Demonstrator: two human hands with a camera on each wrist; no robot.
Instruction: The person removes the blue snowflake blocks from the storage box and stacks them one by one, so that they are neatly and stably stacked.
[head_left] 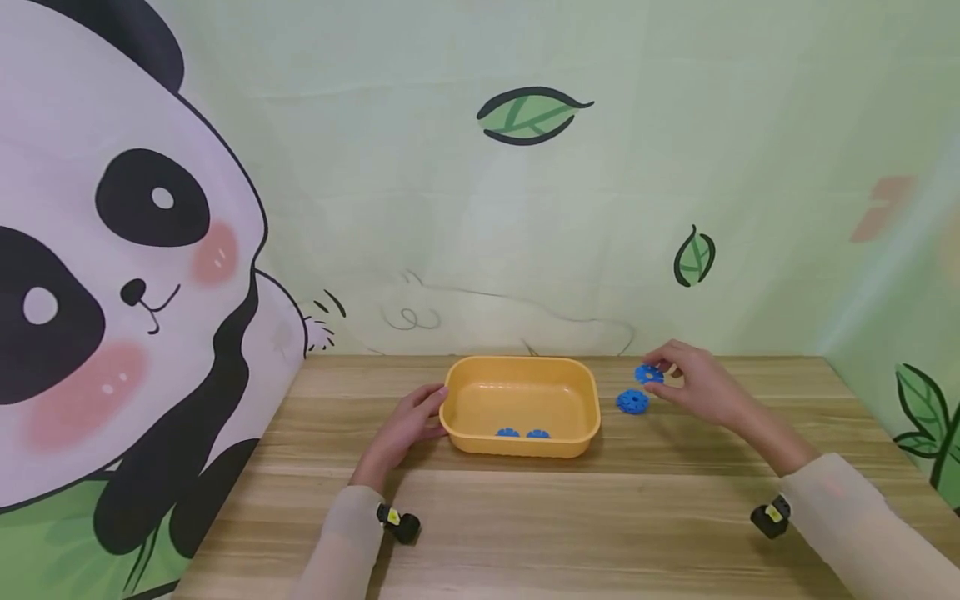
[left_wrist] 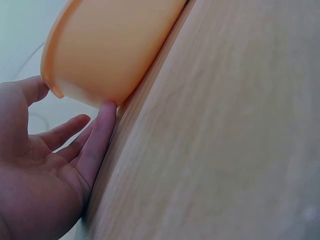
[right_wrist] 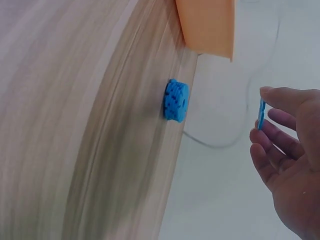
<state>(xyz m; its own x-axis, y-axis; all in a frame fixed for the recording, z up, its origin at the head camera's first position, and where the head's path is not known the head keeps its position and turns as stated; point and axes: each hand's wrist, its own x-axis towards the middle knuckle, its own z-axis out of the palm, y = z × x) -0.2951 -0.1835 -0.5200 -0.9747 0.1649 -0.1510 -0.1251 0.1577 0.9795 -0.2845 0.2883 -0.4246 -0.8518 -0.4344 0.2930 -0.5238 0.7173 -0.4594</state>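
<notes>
A yellow plastic basket stands on the wooden table, with two blue snowflake discs partly showing behind its front wall. At its left end is my left hand; in the left wrist view one digit touches the basket's rim and another its lower edge, none wrapped round it. My right hand pinches a single blue snowflake disc between thumb and fingertips; the right wrist view shows this disc edge-on, raised off the table. Below it, right of the basket, lies a short stack of similar discs.
The table runs back to a light green wall cloth printed with leaves. A big printed panda covers the left side. Each wrist wears a small black camera.
</notes>
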